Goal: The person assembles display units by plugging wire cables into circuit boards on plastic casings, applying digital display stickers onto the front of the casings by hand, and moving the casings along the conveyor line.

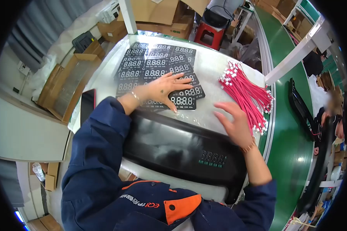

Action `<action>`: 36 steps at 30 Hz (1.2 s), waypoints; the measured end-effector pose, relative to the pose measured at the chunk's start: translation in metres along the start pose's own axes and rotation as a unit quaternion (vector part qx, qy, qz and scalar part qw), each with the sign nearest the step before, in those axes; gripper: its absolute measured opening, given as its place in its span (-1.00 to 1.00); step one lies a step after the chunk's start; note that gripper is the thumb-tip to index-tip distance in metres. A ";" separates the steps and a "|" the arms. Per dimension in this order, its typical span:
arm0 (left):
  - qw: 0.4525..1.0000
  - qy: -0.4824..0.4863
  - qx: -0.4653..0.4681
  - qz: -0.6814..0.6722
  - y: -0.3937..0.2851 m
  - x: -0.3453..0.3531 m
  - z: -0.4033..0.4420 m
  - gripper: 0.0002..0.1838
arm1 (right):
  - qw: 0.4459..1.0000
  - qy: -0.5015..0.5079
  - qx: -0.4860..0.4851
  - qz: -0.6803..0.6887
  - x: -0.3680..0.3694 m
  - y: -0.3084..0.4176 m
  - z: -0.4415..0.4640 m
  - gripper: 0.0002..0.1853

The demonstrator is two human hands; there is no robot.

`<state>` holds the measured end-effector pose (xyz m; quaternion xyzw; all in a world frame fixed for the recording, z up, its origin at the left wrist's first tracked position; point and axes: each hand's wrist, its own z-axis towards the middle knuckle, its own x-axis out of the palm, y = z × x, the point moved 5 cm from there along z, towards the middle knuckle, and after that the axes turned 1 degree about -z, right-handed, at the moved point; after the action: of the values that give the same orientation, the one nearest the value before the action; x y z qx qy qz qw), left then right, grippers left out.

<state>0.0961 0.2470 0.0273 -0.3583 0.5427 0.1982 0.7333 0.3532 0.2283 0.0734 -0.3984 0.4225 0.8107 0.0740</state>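
My left hand [166,89] lies with its fingers spread over several black display overlays [130,63] printed with white digit segments, laid in overlapping rows on the table. Its thumb reaches down beside the nearest overlay [183,102]. Just in front of my body rests a long glossy black console cover [162,140], with a digit display area [212,158] toward its right end. Above that right end hovers my right hand [235,121], thumb and forefinger apart, nothing visible between them. To its upper right is a bundle of red cables [245,94] with white connectors.
A phone [88,103] lies at the table's left edge. On the right runs a green conveyor belt [285,154] carrying another black cover [301,109], with people beyond it. A white post [297,50] rises at the right; a red stool [209,35] and cardboard boxes [158,17] stand behind.
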 end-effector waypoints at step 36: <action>0.982 -0.096 0.072 -0.143 -0.282 0.081 0.047 -0.08 | 0.848 -0.347 0.183 0.356 -0.093 -0.033 -0.128 -0.79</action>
<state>0.3458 0.0861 0.0462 -0.3580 0.4262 0.0852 0.8264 0.5052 0.1742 0.0773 0.1070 0.6228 0.7750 -0.0070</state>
